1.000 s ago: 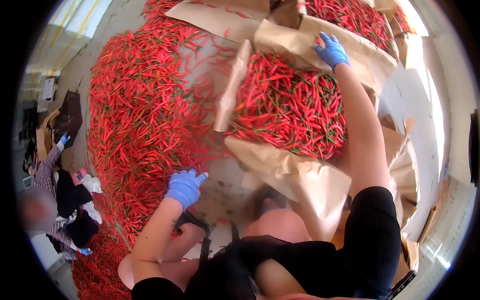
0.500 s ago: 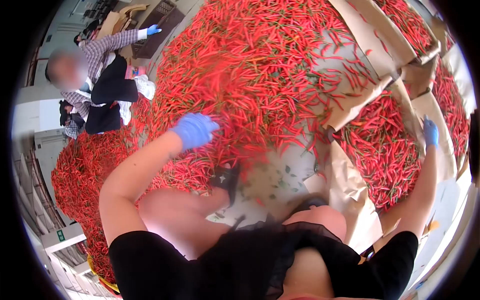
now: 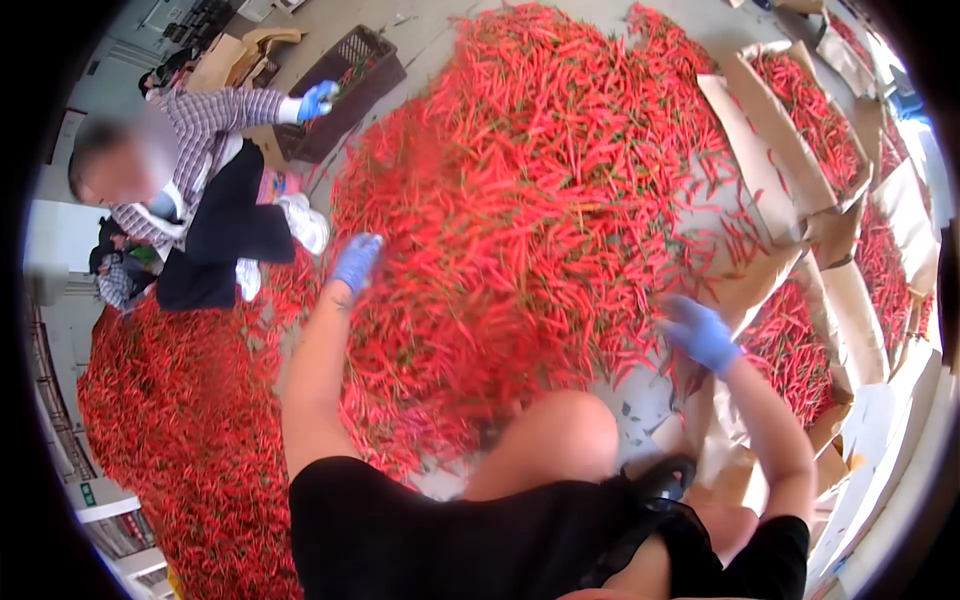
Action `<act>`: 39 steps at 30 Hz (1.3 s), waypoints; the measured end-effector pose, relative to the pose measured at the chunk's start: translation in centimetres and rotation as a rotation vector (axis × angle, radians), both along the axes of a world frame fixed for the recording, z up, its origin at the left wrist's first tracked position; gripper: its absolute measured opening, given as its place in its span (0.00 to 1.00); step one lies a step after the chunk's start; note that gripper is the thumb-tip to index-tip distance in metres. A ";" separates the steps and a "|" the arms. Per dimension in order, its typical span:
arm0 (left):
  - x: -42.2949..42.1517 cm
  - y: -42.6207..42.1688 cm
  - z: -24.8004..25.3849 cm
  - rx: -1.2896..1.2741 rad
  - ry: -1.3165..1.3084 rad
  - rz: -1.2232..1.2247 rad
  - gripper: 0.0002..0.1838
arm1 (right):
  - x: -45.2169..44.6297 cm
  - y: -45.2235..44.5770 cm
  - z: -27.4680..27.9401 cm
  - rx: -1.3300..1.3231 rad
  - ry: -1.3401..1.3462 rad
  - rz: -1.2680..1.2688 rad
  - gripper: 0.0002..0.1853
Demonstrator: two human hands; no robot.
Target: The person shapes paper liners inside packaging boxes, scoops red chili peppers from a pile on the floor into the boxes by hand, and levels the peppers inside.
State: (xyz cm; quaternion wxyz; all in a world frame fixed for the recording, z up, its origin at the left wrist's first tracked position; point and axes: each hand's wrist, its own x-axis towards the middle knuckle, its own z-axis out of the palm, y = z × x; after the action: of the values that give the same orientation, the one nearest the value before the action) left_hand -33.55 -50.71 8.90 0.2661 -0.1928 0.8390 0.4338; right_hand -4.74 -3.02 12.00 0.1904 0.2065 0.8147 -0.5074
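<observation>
A big heap of red chili peppers [image 3: 540,200] with green stems spreads over the floor in front of me. Against its left edge rests my left hand [image 3: 357,262] in a blue glove, fingers stretched toward the peppers and gripping none that I can see. My right hand [image 3: 703,334], also blue-gloved, hovers slightly blurred beside the heap's right edge. Its fingers reach left and are apart, with nothing visible in them. Close to this hand stands an open cardboard box [image 3: 838,318] filled with chilies [image 3: 785,335].
Another person [image 3: 215,180] in a checked shirt sits at the left, one gloved hand near a dark plastic crate [image 3: 345,95]. More chilies [image 3: 180,430] cover the floor at lower left. Another cardboard box [image 3: 757,150] of chilies stands at upper right. My knee [image 3: 565,430] borders the heap.
My right hand has moved left from the cardboard box to the heap's edge. My left hand has shifted slightly left. The view has turned, and the other person's hand is lower beside the crate.
</observation>
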 end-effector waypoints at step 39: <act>5.1 11.1 3.6 0.986 0.032 -0.269 0.27 | -15.6 -17.2 0.7 -1.004 0.387 -0.695 0.41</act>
State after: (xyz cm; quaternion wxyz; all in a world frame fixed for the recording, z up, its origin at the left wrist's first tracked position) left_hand -28.45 -39.58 12.47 0.3659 0.0718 0.5559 0.7429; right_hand -20.38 -20.19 12.70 -0.0622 0.2491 0.3829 -0.8874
